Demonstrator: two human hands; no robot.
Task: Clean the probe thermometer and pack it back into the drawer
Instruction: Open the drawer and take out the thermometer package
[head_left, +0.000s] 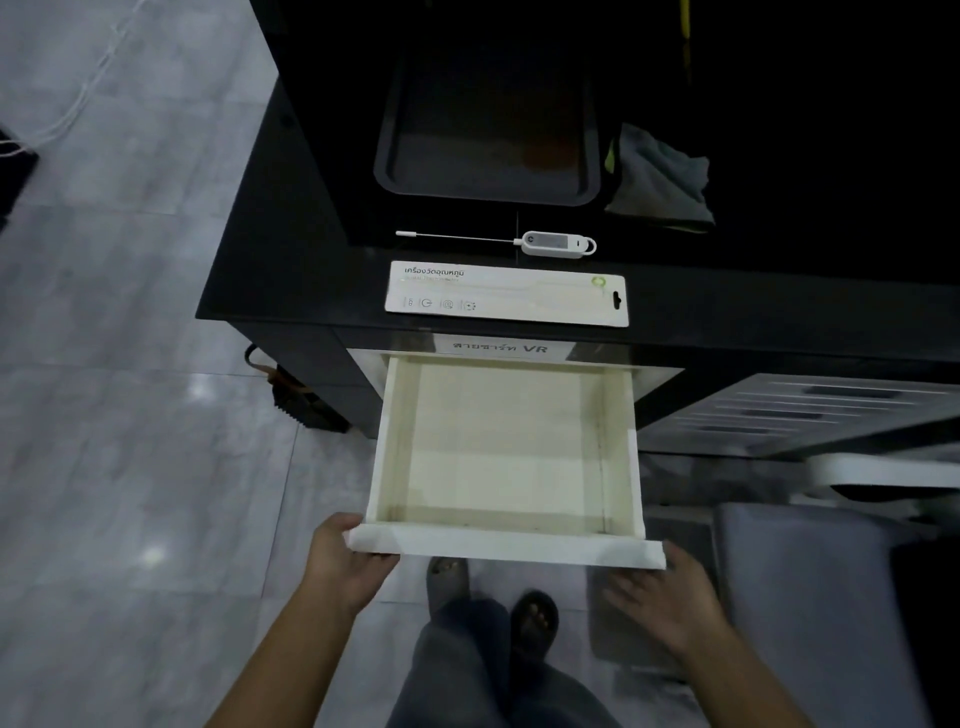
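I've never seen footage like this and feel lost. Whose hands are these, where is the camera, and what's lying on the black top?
The camera sits on a person's head, looking down, so you see their own arms and feet. The left hand grips the front corner of an open white drawer, which looks empty; the right hand is open just below its other corner. On the black countertop lie a white probe thermometer, its packaging card, a dark tray and a grey cloth.

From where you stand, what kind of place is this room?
Probably a home or small office storage corner, not clearly a kitchen: a black glossy cabinet top with an open white wooden drawer, a drawer label reading "VR", and grey polished floor tiles.
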